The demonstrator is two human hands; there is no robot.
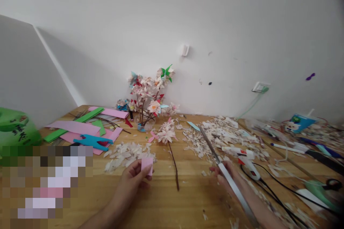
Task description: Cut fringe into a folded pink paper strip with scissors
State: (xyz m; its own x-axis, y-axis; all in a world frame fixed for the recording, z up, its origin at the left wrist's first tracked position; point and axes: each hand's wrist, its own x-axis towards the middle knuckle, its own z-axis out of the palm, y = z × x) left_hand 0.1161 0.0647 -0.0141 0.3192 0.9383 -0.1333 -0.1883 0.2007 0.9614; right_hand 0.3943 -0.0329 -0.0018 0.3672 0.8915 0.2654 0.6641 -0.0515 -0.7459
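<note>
My left hand (135,175) pinches a small pink paper rectangle (146,166) between thumb and fingers. In my right hand (228,175) is a long, narrow metal tool (232,186); its grey tip points up and away, and blur hides its exact kind. Between the hands lies a handmade flower (166,132) with pale petals, pink pieces and a thin brown stem. A heap of loose whitish petals (129,154) lies beyond my left hand. Near the metal tool's tip lies a pointed light-blue piece (193,126).
A glass holding several flowers (146,93) stands against the wall. Pink, green and blue paper strips (80,130) lie at left beside a green bag (18,128). Petal scraps (204,139), a glue gun (248,161) with black cable, and a green tape dispenser (317,189) occupy the right.
</note>
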